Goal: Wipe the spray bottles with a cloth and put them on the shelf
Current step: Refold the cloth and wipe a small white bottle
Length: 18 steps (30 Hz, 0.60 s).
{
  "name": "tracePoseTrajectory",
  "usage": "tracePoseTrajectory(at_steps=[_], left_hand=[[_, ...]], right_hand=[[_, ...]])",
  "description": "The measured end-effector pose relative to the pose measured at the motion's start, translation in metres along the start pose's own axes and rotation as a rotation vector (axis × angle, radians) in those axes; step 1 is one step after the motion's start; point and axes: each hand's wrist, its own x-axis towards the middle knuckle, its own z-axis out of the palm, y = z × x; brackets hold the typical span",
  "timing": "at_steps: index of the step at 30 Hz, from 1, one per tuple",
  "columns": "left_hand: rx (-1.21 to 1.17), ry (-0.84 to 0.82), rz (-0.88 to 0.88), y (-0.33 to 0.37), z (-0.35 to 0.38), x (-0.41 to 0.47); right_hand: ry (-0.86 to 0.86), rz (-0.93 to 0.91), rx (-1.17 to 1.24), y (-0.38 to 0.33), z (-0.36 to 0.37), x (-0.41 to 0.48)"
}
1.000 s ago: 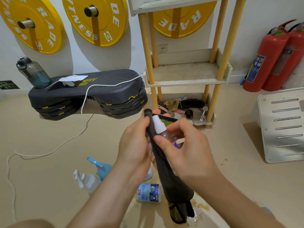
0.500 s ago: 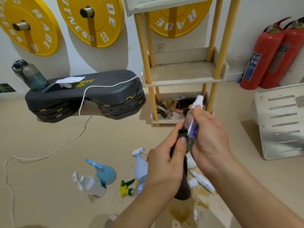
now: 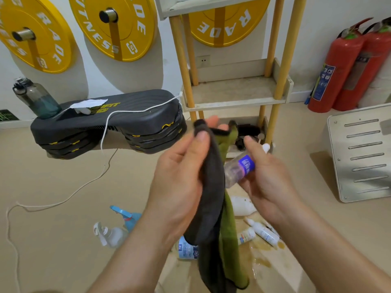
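Note:
My left hand (image 3: 182, 182) grips a dark grey and green cloth (image 3: 213, 208) that hangs down in front of me. My right hand (image 3: 266, 178) holds a small clear spray bottle (image 3: 239, 168) with a blue label and white cap, tilted, its base against the cloth. Several other spray bottles lie on the floor below: a blue trigger one (image 3: 127, 216), a clear one (image 3: 110, 233), a labelled bottle (image 3: 187, 249) and white ones (image 3: 263, 231). The wooden shelf (image 3: 232, 100) with yellow posts stands just behind my hands.
A brown wet patch (image 3: 262, 261) spreads on the floor near the bottles. A black step platform (image 3: 110, 123) with a water jug (image 3: 36, 98) and a white cord (image 3: 63, 197) sits left. Two red fire extinguishers (image 3: 342, 66) and a metal panel (image 3: 364, 153) stand right.
The bottle has come down from upright near the shelf and now lies tilted against the cloth. My left hand has lifted the cloth higher and spread it, showing its green side.

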Motion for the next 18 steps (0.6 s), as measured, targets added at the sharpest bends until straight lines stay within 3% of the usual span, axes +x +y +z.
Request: tracePoseTrajectory(at_steps=[2,4,7,11,13,15,18], left_hand=[[0.291,-0.139,0.06,-0.012,0.005,-0.008],[0.502,-0.272,0.042,-0.031,0.008,-0.015],[0.494,-0.323,-0.051,-0.045,0.011,-0.019],[0.351,-0.169,-0.161,-0.047,0.01,-0.012],[0.265,-0.091,-0.261,-0.049,0.006,-0.008],[0.117,-0.041,-0.406,-0.044,0.001,-0.004],[0.14,-0.021,-0.42,-0.035,-0.007,0.001]], right_hand=[[0.031,0.02,-0.035,0.01,0.007,-0.007],[0.024,0.077,0.112,0.014,0.008,-0.012],[0.036,-0.01,0.124,0.015,0.001,-0.014],[0.054,-0.333,-0.226,0.023,0.003,-0.013],[0.063,-0.489,-0.569,0.024,0.002,-0.016],[0.063,-0.59,-0.941,0.02,0.0,-0.018],[-0.028,-0.691,-1.156,0.012,-0.004,-0.021]])
